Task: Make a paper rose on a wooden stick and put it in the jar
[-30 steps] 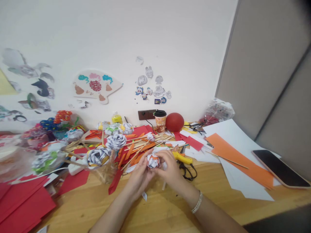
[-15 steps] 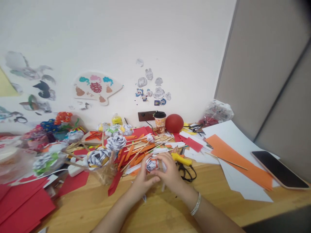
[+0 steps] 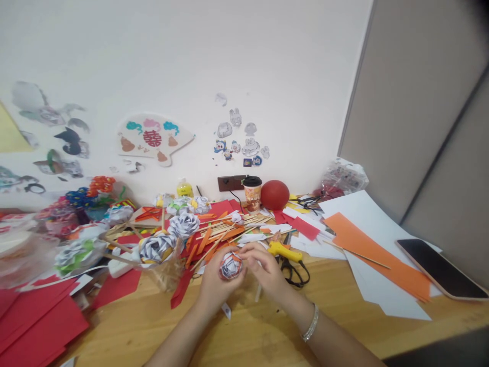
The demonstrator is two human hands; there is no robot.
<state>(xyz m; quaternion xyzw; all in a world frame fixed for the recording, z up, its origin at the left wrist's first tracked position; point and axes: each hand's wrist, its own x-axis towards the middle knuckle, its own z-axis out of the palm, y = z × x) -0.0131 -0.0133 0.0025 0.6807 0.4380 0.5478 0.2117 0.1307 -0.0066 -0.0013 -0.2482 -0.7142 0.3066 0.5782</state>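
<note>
Grip of the left hand (image 3: 217, 283): closed around a white paper rose (image 3: 231, 266) with orange trim, which is cupped from its left side and from below. Grip of the right hand (image 3: 268, 272): thumb and fingers drawn toward one another at the upper right of the rose; at this resolution it cannot be told whether they pinch the paper. A bracelet (image 3: 310, 323) encircles the right wrist.

Rose position: above the table (image 3: 262, 334), between its back and front edges. Just beyond the right hand lies a yellow glue gun (image 3: 284, 252) with a black cable (image 3: 296, 278). Behind the hands, wooden sticks (image 3: 250, 222) lie among orange and red strips. Near the back edge stand a lidded paper cup (image 3: 252, 197) and, beside it, a red balloon (image 3: 274, 194). Toward the right end, a smartphone (image 3: 439, 266) overlaps white sheets (image 3: 399, 305). Red sheets (image 3: 42, 326) cover the front left corner.
</note>
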